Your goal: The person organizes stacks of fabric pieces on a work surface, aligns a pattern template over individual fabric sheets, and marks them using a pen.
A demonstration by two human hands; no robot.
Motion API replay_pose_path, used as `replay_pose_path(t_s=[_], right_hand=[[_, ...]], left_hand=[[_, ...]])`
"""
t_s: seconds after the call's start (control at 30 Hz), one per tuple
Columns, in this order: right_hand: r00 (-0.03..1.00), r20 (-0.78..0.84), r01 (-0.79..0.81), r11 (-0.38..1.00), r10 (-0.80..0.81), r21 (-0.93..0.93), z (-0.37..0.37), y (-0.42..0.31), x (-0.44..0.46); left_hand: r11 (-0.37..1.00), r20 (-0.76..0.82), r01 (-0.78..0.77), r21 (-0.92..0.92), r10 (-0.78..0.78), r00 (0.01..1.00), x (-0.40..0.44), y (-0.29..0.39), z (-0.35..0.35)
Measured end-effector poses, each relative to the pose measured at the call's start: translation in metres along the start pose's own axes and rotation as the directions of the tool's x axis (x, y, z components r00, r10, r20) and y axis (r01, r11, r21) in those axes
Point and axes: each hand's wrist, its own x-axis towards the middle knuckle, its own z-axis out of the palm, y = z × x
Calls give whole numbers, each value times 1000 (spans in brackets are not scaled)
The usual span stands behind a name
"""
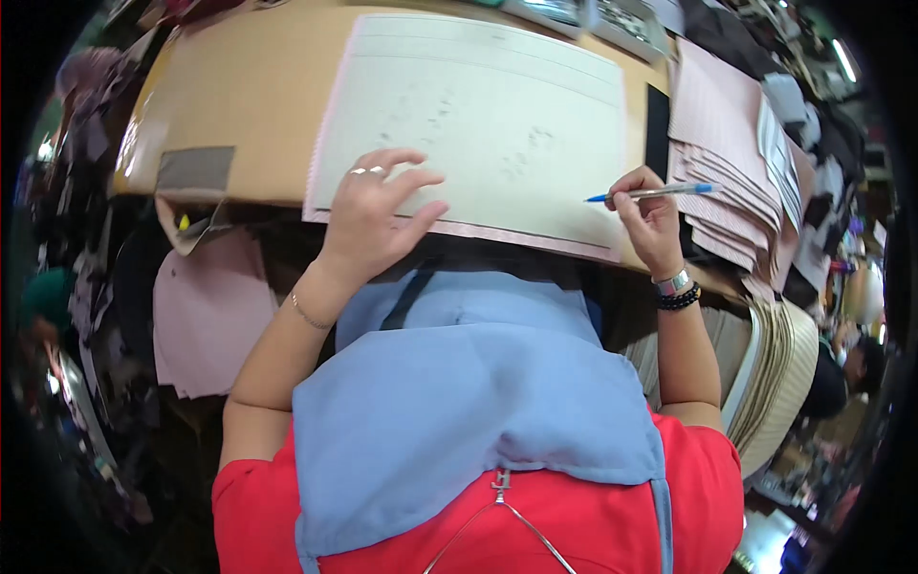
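Observation:
A large pale sheet (478, 124) with faint marks and ruled lines near its far edge lies on the wooden table (258, 86), over pink striped material. My left hand (378, 210) is over the sheet's near left part, fingers spread and holding nothing; whether it touches the sheet is unclear. At the sheet's right edge, my right hand (652, 222) grips a clear pen with a blue tip and blue end (684, 189). The pen points left, with its tip above the sheet.
Stacked pink striped pieces (722, 143) lie at the right. Trays of small items (626, 24) stand at the far edge. Pink material (210, 316) hangs below the table at left, and a bundle of layered cream pieces (779, 373) is at lower right. A person (856, 368) is at far right.

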Motion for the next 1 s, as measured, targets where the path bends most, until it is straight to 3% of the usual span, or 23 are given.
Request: replay_pose_path(t_s=[0.07, 0.23, 0.33, 0.6, 0.7, 0.8, 1.0], right_hand=[[998, -19, -58, 998, 58, 1, -9, 6, -25], [997, 1, 73, 986, -74, -151, -9, 15, -44], [995, 7, 95, 977, -96, -192, -7, 14, -45], [992, 51, 126, 953, -117, -275, -2, 7, -46], [978, 73, 209, 882, -197, -423, -12, 5, -47], [984, 37, 175, 893, -176, -415, -16, 9, -48], [962, 122, 272, 893, -244, -358, 13, -2, -34]], left_hand=[[996, 117, -77, 41, 72, 990, 27, 16, 26], [948, 375, -192, 253, 87, 923, 82, 40, 79], [908, 614, -159, 388, -126, 780, 105, 56, 80], [881, 656, -145, 451, -217, 723, 114, 64, 82], [882, 666, -140, 450, -227, 711, 115, 65, 83], [886, 666, -134, 443, -226, 711, 115, 64, 83], [889, 669, -126, 439, -231, 706, 115, 65, 81]])
